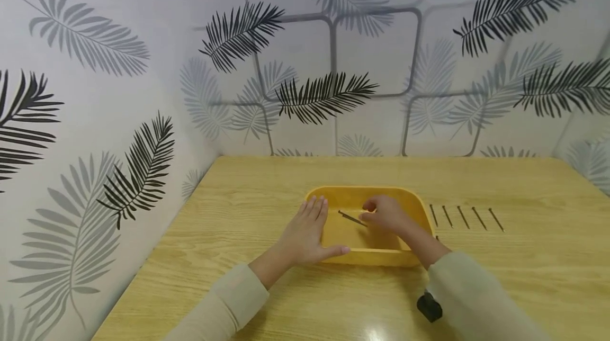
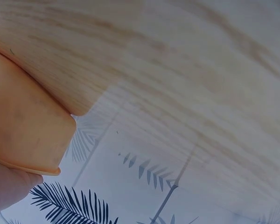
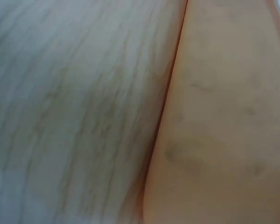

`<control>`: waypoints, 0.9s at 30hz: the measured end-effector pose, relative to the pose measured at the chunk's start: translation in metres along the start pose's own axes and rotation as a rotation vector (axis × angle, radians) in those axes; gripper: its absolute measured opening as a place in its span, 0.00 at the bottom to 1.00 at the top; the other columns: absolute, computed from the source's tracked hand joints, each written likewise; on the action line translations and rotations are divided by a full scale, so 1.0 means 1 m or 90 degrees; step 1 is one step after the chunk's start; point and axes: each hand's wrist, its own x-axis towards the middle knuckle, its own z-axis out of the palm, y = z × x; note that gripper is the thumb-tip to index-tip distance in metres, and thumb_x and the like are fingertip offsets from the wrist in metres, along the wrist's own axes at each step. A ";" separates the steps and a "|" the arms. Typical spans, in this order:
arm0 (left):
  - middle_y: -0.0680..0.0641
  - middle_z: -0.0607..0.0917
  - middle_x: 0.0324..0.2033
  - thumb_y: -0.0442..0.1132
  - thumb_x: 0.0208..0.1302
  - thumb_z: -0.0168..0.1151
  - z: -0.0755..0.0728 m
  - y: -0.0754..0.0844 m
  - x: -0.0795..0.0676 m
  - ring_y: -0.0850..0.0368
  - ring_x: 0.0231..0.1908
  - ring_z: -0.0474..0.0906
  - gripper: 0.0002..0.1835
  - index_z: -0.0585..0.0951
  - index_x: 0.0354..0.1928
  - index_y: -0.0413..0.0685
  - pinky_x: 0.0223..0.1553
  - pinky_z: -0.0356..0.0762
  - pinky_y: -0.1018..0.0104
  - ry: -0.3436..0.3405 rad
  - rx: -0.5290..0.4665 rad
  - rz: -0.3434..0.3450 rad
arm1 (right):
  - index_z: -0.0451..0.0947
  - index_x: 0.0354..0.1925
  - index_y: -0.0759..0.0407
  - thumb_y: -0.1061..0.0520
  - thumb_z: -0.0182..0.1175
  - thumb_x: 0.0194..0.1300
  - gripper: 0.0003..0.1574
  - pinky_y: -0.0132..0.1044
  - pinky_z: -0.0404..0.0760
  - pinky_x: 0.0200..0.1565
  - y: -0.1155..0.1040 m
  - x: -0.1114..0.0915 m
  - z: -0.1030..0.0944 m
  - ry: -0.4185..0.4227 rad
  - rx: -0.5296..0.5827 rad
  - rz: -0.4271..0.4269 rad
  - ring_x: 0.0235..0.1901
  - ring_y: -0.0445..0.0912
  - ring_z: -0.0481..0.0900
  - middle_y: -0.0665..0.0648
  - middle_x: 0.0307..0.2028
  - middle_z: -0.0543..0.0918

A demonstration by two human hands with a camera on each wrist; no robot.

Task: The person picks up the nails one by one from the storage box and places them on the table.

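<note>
In the head view, a yellow plastic tray (image 1: 369, 257) sits on the wooden table. My left hand (image 1: 305, 235) lies over its left end, fingers straight across the rim and thumb along the near edge. Its fingertips (image 2: 25, 179) show at the rim in the left wrist view. Inside the tray lie a couple of thin dark nail-like fasteners (image 1: 351, 217). My right hand (image 1: 387, 215) reaches in over the tray's right wall, fingers bent, fingertips right by the fasteners' near end. I cannot tell whether it pinches one. The right wrist view shows only the tray's outer wall (image 3: 219, 112) and table.
Several similar fasteners (image 1: 463, 217) lie in a spaced row on the table (image 1: 534, 272), right of the tray. Another one (image 1: 437, 238) shows partly beside the tray's right wall. A black object (image 1: 429, 307) sits by the right sleeve. A leaf-patterned wall (image 1: 305, 134) stands behind the table.
</note>
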 end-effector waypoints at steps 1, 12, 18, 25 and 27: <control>0.36 0.47 0.71 0.72 0.58 0.46 0.000 0.000 0.000 0.42 0.72 0.40 0.55 0.46 0.71 0.33 0.72 0.42 0.52 0.000 0.002 -0.001 | 0.77 0.44 0.74 0.58 0.59 0.61 0.20 0.48 0.80 0.42 -0.001 0.001 0.001 -0.006 -0.009 0.001 0.41 0.57 0.79 0.69 0.41 0.81; 0.36 0.47 0.72 0.72 0.58 0.46 0.000 -0.001 0.000 0.43 0.72 0.39 0.55 0.47 0.70 0.33 0.72 0.41 0.53 -0.001 0.000 0.001 | 0.78 0.33 0.74 0.62 0.62 0.54 0.12 0.43 0.79 0.37 -0.005 0.014 0.010 -0.029 -0.094 -0.027 0.31 0.51 0.78 0.64 0.30 0.82; 0.37 0.47 0.72 0.72 0.57 0.46 0.000 -0.001 0.000 0.43 0.72 0.40 0.55 0.47 0.70 0.33 0.72 0.42 0.52 0.003 0.004 0.001 | 0.78 0.32 0.73 0.63 0.61 0.52 0.11 0.43 0.79 0.37 -0.006 0.015 0.012 -0.042 -0.108 -0.010 0.29 0.50 0.77 0.64 0.30 0.82; 0.36 0.48 0.71 0.72 0.58 0.46 0.001 -0.002 -0.001 0.43 0.72 0.40 0.55 0.47 0.70 0.32 0.72 0.42 0.52 0.011 0.001 0.009 | 0.75 0.22 0.67 0.65 0.57 0.50 0.05 0.33 0.71 0.25 -0.007 0.016 0.012 -0.049 -0.150 -0.001 0.21 0.45 0.68 0.55 0.19 0.75; 0.36 0.48 0.71 0.72 0.58 0.46 0.002 -0.002 0.000 0.43 0.72 0.40 0.55 0.47 0.70 0.33 0.72 0.42 0.52 0.012 0.003 0.010 | 0.70 0.16 0.63 0.65 0.55 0.49 0.08 0.30 0.63 0.21 -0.007 0.017 0.012 -0.049 -0.161 -0.008 0.18 0.42 0.61 0.51 0.14 0.68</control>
